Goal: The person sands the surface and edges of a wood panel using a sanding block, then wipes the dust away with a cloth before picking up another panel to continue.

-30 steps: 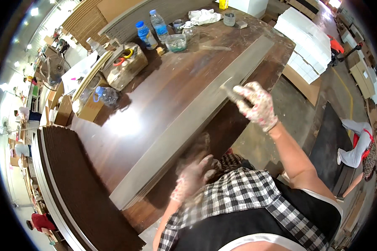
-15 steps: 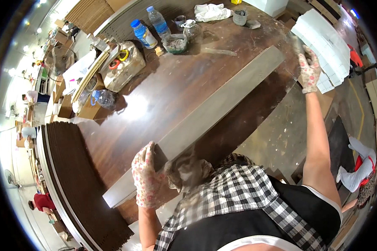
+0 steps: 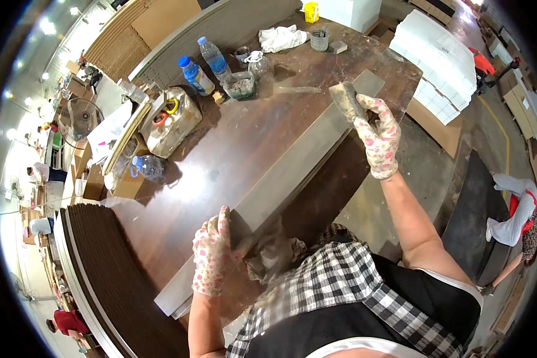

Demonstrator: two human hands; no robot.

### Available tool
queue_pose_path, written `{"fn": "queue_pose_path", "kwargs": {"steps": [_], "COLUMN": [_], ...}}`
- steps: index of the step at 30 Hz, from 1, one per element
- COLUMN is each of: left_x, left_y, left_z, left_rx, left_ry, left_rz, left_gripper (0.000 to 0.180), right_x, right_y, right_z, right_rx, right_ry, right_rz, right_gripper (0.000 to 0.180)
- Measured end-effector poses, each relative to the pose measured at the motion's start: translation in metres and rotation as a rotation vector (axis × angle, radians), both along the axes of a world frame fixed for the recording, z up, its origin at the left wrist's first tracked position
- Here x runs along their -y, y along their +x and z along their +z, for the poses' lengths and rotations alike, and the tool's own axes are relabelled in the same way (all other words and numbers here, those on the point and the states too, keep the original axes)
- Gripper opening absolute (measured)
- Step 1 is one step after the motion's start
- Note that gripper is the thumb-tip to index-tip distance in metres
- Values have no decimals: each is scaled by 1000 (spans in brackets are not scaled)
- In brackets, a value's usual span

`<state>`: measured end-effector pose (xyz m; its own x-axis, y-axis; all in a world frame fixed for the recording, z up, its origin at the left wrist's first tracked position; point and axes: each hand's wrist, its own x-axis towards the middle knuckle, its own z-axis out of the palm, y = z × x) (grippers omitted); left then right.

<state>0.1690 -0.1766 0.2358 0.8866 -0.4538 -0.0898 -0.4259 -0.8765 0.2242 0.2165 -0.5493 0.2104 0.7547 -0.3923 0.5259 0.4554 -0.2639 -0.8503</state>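
Observation:
A long, narrow grey board (image 3: 298,155) lies diagonally on the dark brown table, seemingly with another strip under it. My left hand (image 3: 212,253), in a white glove with a pink pattern, rests on the board's near part, fingers stretched out. Close to its thumb is a crumpled grey-brown rag (image 3: 274,256); whether the hand touches it I cannot tell. Above the board's far end, my right hand (image 3: 380,140), gloved alike, grips a small, flat, grey-brown rectangular block (image 3: 347,102) between thumb and fingers. Whether the block touches the board is unclear.
Bottles (image 3: 197,76), a jar (image 3: 259,65), a tub of grey matter (image 3: 240,85) and a white cloth (image 3: 283,39) line the table's far side. Stacked dark panels (image 3: 110,262) stand left, a white stack (image 3: 435,59) far right. Other people work at both sides.
My right hand has come leftward from beyond the board's far end to above it, bringing the block along. My left hand stays on the board, its fingers a little straighter.

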Motion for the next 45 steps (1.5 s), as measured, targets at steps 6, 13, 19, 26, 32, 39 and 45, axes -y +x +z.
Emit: {"fn": "queue_pose_path", "kwargs": {"steps": [6, 13, 19, 26, 32, 39, 45], "left_x": [-6, -2, -2, 1, 3, 7, 11], "left_y": [-4, -14, -23, -23, -25, -25, -19], "left_z": [-9, -18, -12, -21, -13, -11, 10], "left_rx": [37, 50, 30, 116, 84, 48, 12], "left_ry": [33, -41, 3, -62, -97, -90, -130], "left_rz": [-36, 14, 62, 46, 92, 80, 119], "left_gripper": [86, 84, 94, 88, 82, 87, 94], "right_x": [2, -113, -75, -70, -29, 129, 152], "right_y": [-17, -17, 11, 13, 35, 131, 131], "right_z": [16, 26, 43, 50, 40, 41, 14], "right_rx": [-218, -53, -227, -169, -246, -937, -398], "right_ry": [-313, -828, -1122, -1066, -1220, -1178, -487], "right_rz": [31, 468, 367, 292, 238, -342, -273], "right_gripper": [38, 30, 32, 33, 26, 37, 36]}}
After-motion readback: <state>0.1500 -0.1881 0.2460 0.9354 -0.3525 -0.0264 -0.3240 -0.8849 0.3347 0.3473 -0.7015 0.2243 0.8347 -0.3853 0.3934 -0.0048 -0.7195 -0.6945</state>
